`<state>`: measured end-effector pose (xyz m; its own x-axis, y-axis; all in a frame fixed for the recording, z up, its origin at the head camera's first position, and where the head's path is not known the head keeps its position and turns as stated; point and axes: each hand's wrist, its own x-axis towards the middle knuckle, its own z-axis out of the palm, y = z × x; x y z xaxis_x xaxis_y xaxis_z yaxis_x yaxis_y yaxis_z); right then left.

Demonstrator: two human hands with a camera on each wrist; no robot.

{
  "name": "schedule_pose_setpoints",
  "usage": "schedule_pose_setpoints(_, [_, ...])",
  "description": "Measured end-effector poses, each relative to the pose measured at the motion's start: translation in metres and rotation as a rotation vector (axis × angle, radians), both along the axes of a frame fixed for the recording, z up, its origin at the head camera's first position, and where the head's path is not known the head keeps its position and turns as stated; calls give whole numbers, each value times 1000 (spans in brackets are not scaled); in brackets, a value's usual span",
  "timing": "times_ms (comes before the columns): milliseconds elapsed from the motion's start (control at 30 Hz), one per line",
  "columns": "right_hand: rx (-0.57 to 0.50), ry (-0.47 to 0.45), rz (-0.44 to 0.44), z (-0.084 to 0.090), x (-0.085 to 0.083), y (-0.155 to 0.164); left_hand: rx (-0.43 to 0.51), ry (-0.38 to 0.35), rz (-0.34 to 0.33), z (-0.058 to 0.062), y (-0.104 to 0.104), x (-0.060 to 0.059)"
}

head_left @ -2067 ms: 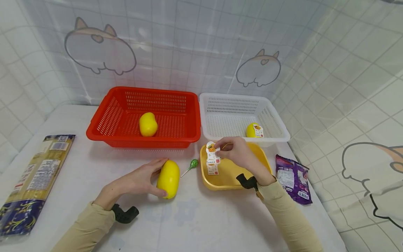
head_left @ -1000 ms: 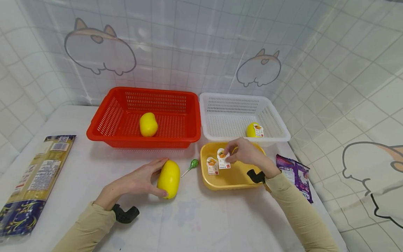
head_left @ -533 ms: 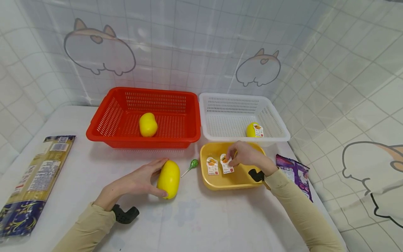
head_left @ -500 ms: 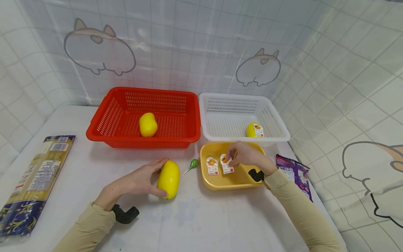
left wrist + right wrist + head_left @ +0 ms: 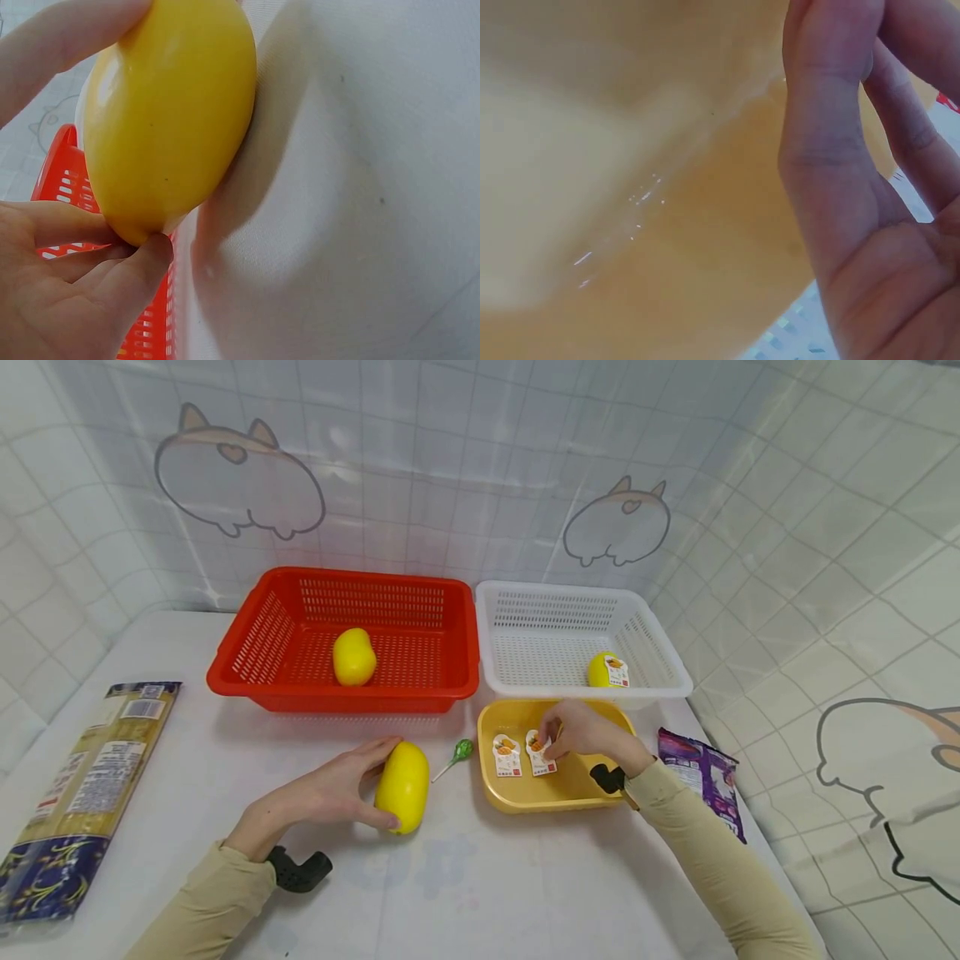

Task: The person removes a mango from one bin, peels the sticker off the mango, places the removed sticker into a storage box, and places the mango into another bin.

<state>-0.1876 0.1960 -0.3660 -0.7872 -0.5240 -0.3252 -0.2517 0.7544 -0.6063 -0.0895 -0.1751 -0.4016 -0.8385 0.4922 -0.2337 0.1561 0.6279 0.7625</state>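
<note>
Here your right hand point(image 5: 588, 731) is down in the yellow tub point(image 5: 555, 795), thumb and fingertips drawn together at the right edge of the mango-printed label point(image 5: 538, 760), a fine pinch with hardly any gap; whether that label is off the tub floor, you can't tell from here. Go light: thin stock like this probably bends, so a shallow hold on the margin should serve you best. Over on the table point(image 5: 465, 893), your left hand point(image 5: 333, 789) has the yellow mango point(image 5: 402, 789), fingers at its far end and thumb at its near end, spread just as wide as the fruit is long. It looks smooth and likely to roll, so steady, even pressure there. Mind the second label point(image 5: 506, 756), lying just left of the pinched one, easy to drag along. And look, the lollipop point(image 5: 462, 749) sits right between mango and tub, an obvious snag. Your black wrist mount point(image 5: 607, 778) hangs over the tub's right side, so watch that rim. Behind, the red basket point(image 5: 352, 702) holds one mango, the white basket point(image 5: 525, 660) a labelled one; the purple bag point(image 5: 686, 768) lies just off your right forearm.
</note>
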Motion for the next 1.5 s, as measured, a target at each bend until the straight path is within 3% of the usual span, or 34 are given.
schedule_pose_setpoints(500, [111, 116, 68, -7, 0, -1, 16, 11, -15, -1, -2, 0])
schedule_pose_setpoints(1267, [177, 125, 71, -10, 2, -6, 13, 0, -12, 0, -1, 0])
schedule_pose_setpoints(1500, [155, 108, 77, -10, 2, -1, 9, 2, -12, 0, -1, 0])
